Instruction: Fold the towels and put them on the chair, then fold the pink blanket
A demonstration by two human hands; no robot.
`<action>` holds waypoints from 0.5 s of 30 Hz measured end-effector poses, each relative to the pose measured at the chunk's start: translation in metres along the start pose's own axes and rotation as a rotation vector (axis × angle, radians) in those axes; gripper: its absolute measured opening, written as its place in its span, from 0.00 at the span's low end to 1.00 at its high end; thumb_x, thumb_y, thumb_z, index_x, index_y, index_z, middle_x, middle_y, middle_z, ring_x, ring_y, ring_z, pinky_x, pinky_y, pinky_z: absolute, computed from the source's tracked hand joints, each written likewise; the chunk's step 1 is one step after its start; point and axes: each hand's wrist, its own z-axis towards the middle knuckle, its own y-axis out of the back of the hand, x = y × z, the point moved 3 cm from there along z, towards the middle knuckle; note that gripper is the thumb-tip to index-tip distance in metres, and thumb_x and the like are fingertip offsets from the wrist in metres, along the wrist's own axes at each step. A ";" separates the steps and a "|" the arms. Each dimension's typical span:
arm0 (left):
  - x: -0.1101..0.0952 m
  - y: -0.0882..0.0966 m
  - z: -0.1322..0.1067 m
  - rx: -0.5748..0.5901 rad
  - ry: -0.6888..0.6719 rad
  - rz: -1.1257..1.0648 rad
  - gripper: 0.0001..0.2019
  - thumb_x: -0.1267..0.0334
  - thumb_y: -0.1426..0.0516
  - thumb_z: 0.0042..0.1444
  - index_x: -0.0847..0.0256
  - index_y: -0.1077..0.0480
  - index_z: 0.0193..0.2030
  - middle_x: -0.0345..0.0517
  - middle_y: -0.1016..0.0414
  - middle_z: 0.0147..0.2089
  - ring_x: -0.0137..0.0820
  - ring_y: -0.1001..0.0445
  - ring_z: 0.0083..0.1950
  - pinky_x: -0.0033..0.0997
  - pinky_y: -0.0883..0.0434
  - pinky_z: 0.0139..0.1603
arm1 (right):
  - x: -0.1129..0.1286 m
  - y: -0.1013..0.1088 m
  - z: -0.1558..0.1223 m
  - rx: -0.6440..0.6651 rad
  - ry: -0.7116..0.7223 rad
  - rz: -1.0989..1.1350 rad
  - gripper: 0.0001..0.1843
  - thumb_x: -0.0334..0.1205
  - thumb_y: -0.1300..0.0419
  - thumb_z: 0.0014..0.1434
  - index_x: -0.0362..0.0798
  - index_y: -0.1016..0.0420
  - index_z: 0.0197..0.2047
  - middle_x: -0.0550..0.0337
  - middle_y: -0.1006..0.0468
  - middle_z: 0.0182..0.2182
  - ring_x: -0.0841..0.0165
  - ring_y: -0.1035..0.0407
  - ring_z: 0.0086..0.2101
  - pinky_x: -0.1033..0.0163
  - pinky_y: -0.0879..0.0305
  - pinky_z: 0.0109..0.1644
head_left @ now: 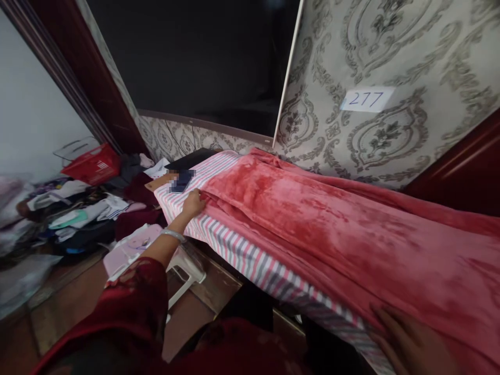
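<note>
A red plush blanket [336, 224] lies lengthwise in folds on a pink, grey and white striped cloth [250, 255], which covers a long surface along the wall. My left hand [194, 204] is closed on the near left corner of the blanket, with the fingertips partly hidden. At the lower right, my right hand [414, 338] rests along the blanket's near edge, its fingers stretched out over the fabric. A dark, phone-like object [182, 182] lies on the striped cloth just beyond my left hand, partly pixelated.
Heaped clothes [89, 213] and a red basket [94, 164] fill the left side. A white plastic stool [187, 265] stands under my left forearm, with a pink item [135, 245] beside it. Behind the blanket is a large dark screen [195, 62] against patterned wallpaper.
</note>
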 end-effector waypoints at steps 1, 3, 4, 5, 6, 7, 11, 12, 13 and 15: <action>0.000 0.004 0.004 0.008 0.011 -0.012 0.21 0.69 0.43 0.55 0.68 0.29 0.57 0.63 0.23 0.55 0.45 0.22 0.52 0.37 0.26 0.49 | 0.003 0.003 0.002 -0.033 0.023 -0.022 0.16 0.43 0.46 0.66 0.51 0.20 0.52 0.50 0.19 0.45 0.55 0.25 0.43 0.50 0.28 0.46; 0.003 0.016 0.012 0.008 0.019 -0.035 0.20 0.72 0.43 0.52 0.67 0.27 0.53 0.59 0.22 0.51 0.43 0.22 0.50 0.34 0.26 0.47 | 0.007 0.010 0.006 -0.092 0.063 -0.045 0.15 0.39 0.48 0.67 0.51 0.20 0.47 0.52 0.19 0.42 0.58 0.25 0.40 0.53 0.28 0.44; 0.005 0.022 0.016 0.003 0.015 -0.045 0.20 0.74 0.43 0.50 0.65 0.26 0.51 0.56 0.21 0.50 0.41 0.22 0.49 0.33 0.26 0.47 | 0.007 0.014 0.006 -0.107 0.069 -0.056 0.15 0.37 0.48 0.67 0.51 0.20 0.46 0.53 0.19 0.40 0.59 0.25 0.39 0.54 0.28 0.43; 0.008 0.029 0.018 -0.003 0.008 -0.056 0.20 0.75 0.44 0.49 0.64 0.25 0.50 0.54 0.21 0.49 0.40 0.22 0.48 0.31 0.27 0.46 | 0.007 0.018 0.006 -0.118 0.061 -0.072 0.15 0.36 0.49 0.67 0.51 0.20 0.46 0.53 0.19 0.39 0.59 0.25 0.38 0.54 0.28 0.43; 0.011 0.034 0.020 -0.009 -0.001 -0.065 0.20 0.76 0.45 0.49 0.63 0.25 0.49 0.51 0.20 0.47 0.39 0.22 0.47 0.30 0.27 0.46 | 0.007 0.021 0.005 -0.133 0.049 -0.088 0.15 0.36 0.49 0.67 0.52 0.20 0.46 0.53 0.20 0.38 0.59 0.25 0.38 0.54 0.28 0.43; 0.015 0.038 0.020 -0.013 -0.008 -0.073 0.20 0.76 0.45 0.48 0.62 0.24 0.49 0.49 0.20 0.46 0.38 0.22 0.47 0.29 0.28 0.46 | 0.008 0.023 0.004 -0.135 0.043 -0.096 0.16 0.36 0.49 0.67 0.52 0.20 0.46 0.53 0.20 0.38 0.59 0.25 0.38 0.55 0.28 0.42; 0.027 0.038 0.012 0.016 -0.010 -0.068 0.12 0.74 0.43 0.46 0.61 0.23 0.37 0.48 0.21 0.38 0.39 0.22 0.43 0.32 0.28 0.45 | 0.012 0.017 -0.005 -0.061 0.125 -0.036 0.15 0.37 0.48 0.66 0.54 0.18 0.44 0.55 0.18 0.38 0.60 0.23 0.37 0.56 0.26 0.40; 0.029 0.036 0.009 0.023 -0.005 -0.063 0.09 0.73 0.42 0.46 0.61 0.23 0.34 0.50 0.21 0.37 0.40 0.22 0.43 0.34 0.27 0.45 | 0.012 0.015 -0.008 -0.034 0.155 -0.011 0.15 0.37 0.48 0.66 0.55 0.18 0.44 0.56 0.18 0.38 0.60 0.23 0.36 0.56 0.25 0.39; 0.029 0.034 0.008 0.019 -0.002 -0.061 0.07 0.72 0.41 0.45 0.61 0.23 0.32 0.53 0.22 0.38 0.43 0.22 0.44 0.37 0.27 0.47 | 0.011 0.014 -0.009 -0.020 0.165 0.005 0.16 0.38 0.48 0.66 0.56 0.18 0.44 0.57 0.18 0.38 0.59 0.23 0.36 0.56 0.25 0.39; 0.025 0.032 0.008 -0.020 -0.010 -0.069 0.09 0.71 0.40 0.46 0.62 0.22 0.35 0.60 0.22 0.45 0.49 0.24 0.53 0.42 0.28 0.53 | 0.003 0.018 -0.009 -0.058 0.131 0.006 0.17 0.38 0.50 0.66 0.59 0.19 0.45 0.57 0.18 0.36 0.58 0.23 0.35 0.53 0.24 0.38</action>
